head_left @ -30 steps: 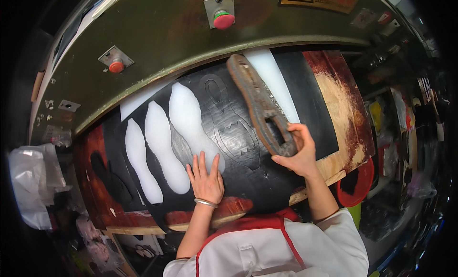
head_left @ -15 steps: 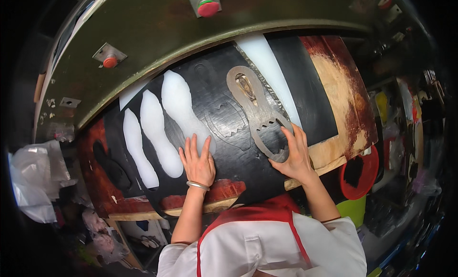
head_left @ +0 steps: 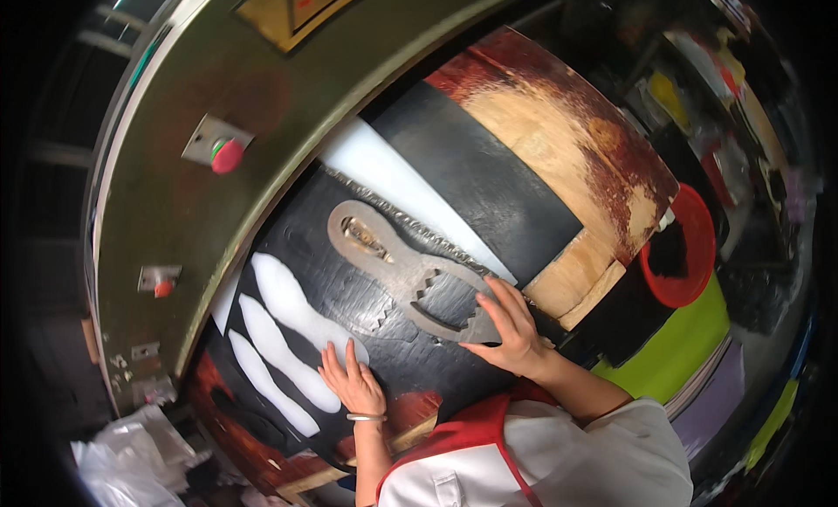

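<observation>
A grey metal sole-shaped cutting die lies on a black sheet, with zigzag edges inside its wide end. My right hand grips that near end, thumb on one side and fingers on the other. To the left, my left hand rests flat with fingers spread, its fingertips on the near end of the largest white sole-shaped piece. Beside that piece lie a middle white sole piece and a narrow white sole piece. Outlines are pressed into the black sheet beside the die.
A green machine beam with red buttons spans the far side. Right of the die are a white strip, a black strip and a worn wooden board. A red tub stands at right, clear plastic bags at lower left.
The whole view has turned, so the beam now slants and the board shows more to the right. Both hands keep about the same places on the die and the white piece.
</observation>
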Demonstrator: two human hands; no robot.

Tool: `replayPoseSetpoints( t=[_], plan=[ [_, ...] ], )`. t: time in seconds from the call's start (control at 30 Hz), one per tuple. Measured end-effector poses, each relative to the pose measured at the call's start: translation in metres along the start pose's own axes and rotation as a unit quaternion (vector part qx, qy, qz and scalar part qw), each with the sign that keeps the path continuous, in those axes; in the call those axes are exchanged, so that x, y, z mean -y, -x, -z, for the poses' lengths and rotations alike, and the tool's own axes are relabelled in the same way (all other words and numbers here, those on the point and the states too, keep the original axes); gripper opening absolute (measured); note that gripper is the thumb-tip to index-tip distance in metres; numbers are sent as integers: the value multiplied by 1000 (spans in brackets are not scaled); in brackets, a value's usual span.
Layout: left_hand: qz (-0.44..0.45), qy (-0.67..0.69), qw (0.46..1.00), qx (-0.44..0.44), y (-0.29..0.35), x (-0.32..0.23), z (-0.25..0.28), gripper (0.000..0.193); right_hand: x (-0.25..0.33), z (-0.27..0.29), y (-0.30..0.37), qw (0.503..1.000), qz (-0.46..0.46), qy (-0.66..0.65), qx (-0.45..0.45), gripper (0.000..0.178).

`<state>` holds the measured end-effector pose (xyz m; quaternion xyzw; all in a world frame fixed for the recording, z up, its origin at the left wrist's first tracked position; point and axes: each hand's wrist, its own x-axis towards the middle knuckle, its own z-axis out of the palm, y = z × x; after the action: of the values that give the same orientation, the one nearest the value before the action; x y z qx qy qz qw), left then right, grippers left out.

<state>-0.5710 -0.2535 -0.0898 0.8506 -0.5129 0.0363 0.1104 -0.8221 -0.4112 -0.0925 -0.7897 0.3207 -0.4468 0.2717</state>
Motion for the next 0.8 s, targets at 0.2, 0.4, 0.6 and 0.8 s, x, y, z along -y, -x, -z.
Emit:
replayPoseSetpoints(
  t=[0.2,0.4,0.6,0.8],
  plan=[
    [-4,2,1000,2,-5,3,-2,54,-3,-3,2,1000,-12,-29,-2,87],
    [2,59,995,-81,-48,24,-4,63,-1,-27,-39,999,-15,-13,37,94],
    [19,147,987,-62,-90,50,6,58,-7,-41,-80,996,-40,-77,30,92],
    [47,136,981,-131,-41,91,51,48,-12,-41,-70,999,5,29,38,87]
  ],
)
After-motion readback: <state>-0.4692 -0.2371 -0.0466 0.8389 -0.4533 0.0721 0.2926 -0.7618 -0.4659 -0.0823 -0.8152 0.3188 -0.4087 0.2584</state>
